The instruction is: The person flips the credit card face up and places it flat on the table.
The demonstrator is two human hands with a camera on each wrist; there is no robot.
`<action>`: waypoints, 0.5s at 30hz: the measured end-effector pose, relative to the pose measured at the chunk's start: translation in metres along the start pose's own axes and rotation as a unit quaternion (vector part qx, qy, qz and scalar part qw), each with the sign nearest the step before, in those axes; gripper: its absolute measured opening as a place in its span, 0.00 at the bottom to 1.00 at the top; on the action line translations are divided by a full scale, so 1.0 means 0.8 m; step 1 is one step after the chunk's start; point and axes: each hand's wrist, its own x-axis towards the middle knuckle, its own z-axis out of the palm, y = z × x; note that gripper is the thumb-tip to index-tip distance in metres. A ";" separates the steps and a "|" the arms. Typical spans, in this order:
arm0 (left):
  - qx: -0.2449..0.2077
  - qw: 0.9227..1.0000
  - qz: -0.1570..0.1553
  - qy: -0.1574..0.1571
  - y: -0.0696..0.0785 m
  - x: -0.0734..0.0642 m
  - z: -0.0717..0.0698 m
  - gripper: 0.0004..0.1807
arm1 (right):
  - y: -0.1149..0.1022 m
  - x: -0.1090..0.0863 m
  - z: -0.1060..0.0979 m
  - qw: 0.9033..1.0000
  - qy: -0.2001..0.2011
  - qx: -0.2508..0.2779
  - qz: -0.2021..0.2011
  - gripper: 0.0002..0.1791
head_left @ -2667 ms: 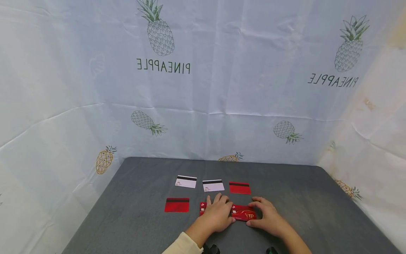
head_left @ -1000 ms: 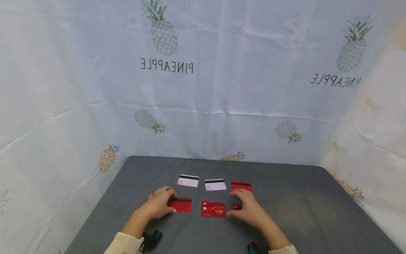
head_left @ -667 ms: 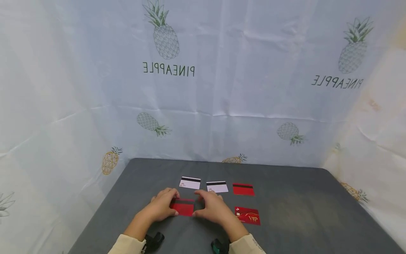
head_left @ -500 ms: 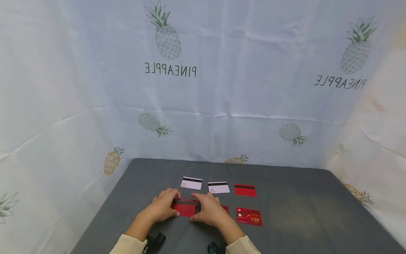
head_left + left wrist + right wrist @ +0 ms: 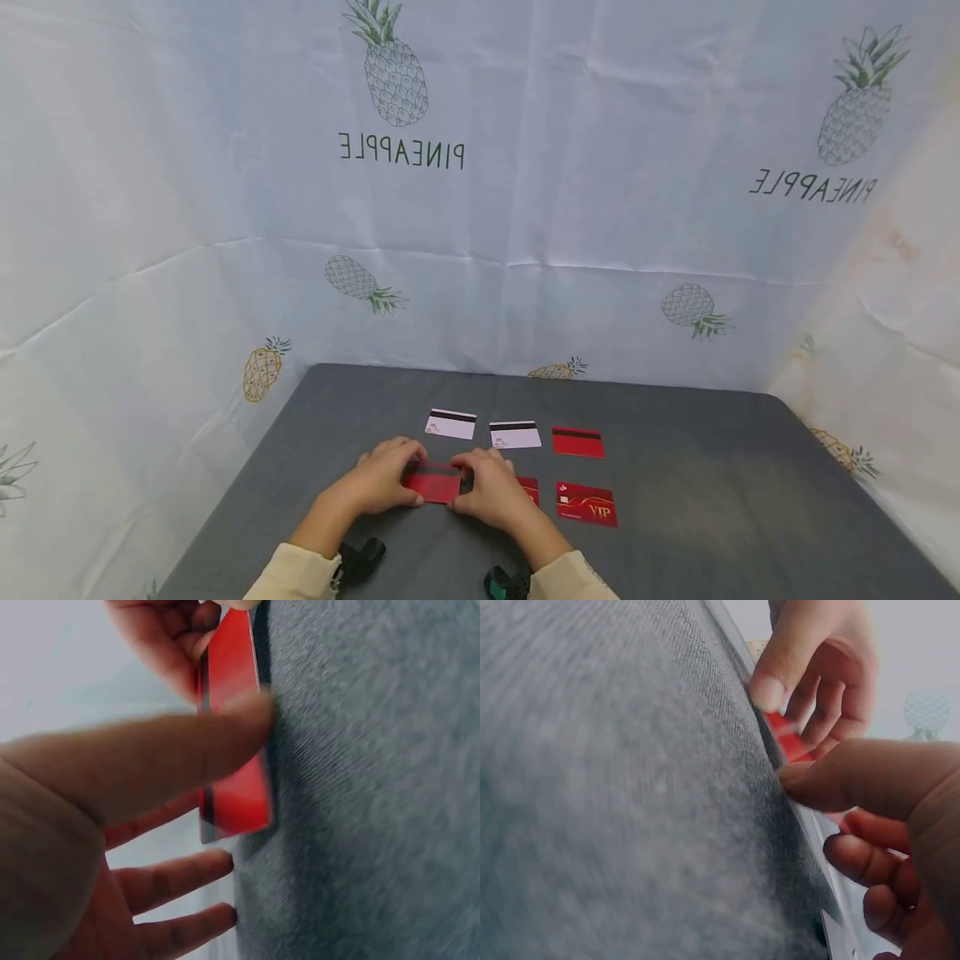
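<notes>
In the head view, a red card with a dark stripe (image 5: 435, 483) is at the left of the near row. My left hand (image 5: 382, 478) pinches its left end between thumb and fingers. At its right end, my right hand (image 5: 491, 490) grips with thumb and forefinger. The left wrist view shows the same red card (image 5: 234, 667) slightly tilted off the dark cloth, the left thumb across its face. A red VIP card (image 5: 529, 488) is partly hidden behind the right hand. Another red VIP card (image 5: 587, 505) lies face up to its right.
Behind the hands, a far row holds two white striped cards, the left white card (image 5: 451, 424) and the middle white card (image 5: 515, 434), plus a red striped card (image 5: 578, 442). A dark grey table (image 5: 690, 517) meets a pineapple-print curtain (image 5: 495, 208) at the back.
The left hand has moved left from the middle VIP card to the striped red card. My right hand has left the right VIP card and come left to that card's other end.
</notes>
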 end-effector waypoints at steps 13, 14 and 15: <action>-0.036 0.998 0.045 0.023 -0.005 0.002 -0.011 0.29 | 0.006 0.000 -0.001 0.998 0.047 -0.031 -0.025 0.29; -0.035 0.998 0.050 0.024 -0.003 0.002 -0.012 0.29 | 0.005 -0.001 -0.001 0.998 0.052 -0.036 -0.030 0.29; -0.036 0.998 0.054 0.024 0.000 0.002 -0.012 0.29 | 0.003 -0.001 -0.002 0.997 0.055 -0.041 -0.037 0.29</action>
